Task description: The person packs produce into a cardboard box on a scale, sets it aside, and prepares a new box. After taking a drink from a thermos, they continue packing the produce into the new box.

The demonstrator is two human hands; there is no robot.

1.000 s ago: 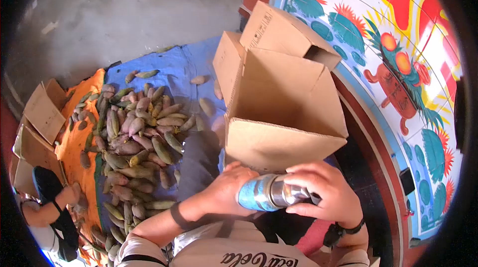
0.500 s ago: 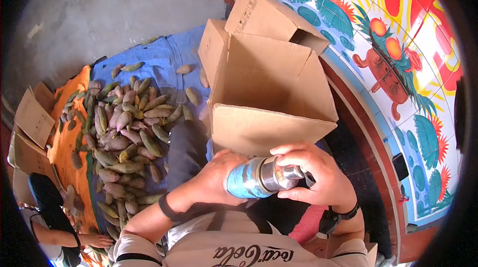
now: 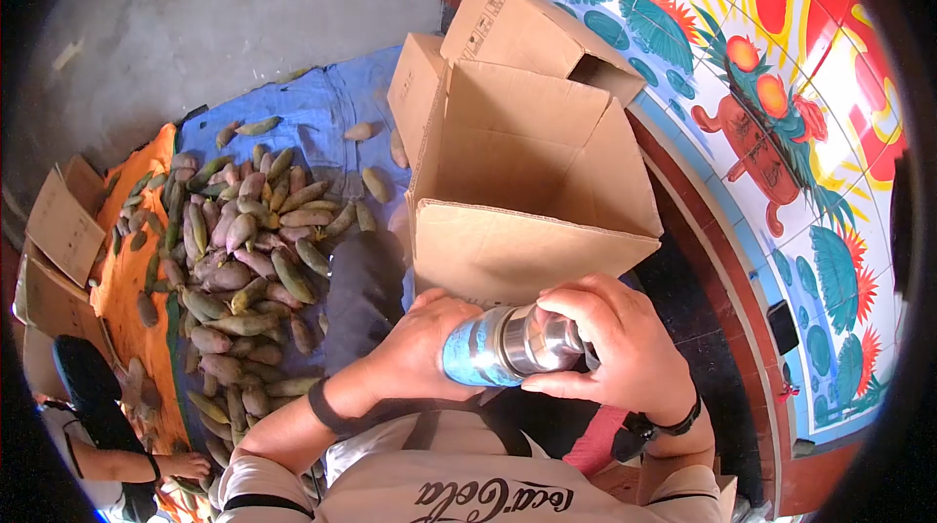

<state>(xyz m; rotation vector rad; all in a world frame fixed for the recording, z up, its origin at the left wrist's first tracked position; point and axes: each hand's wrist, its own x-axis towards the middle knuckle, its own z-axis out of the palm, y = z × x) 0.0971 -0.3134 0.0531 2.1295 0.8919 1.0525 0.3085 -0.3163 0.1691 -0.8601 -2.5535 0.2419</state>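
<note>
Right hand [image 3: 630, 349] is curling its fingers round the shiny silver metal top [image 3: 540, 338], left hand [image 3: 415, 345] is gripping the blue-and-silver cylindrical flask [image 3: 470, 351], long axis running nearly crosswise between them, just below the open brown cardboard box [image 3: 532, 248].

Blue flask [image 3: 509, 345] (silver-topped) in left hand [image 3: 422, 342]

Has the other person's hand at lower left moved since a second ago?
Yes. Against the orange sheet, the other person's hand has moved down the picture and to the right, nearer the sheet's right edge.
</note>
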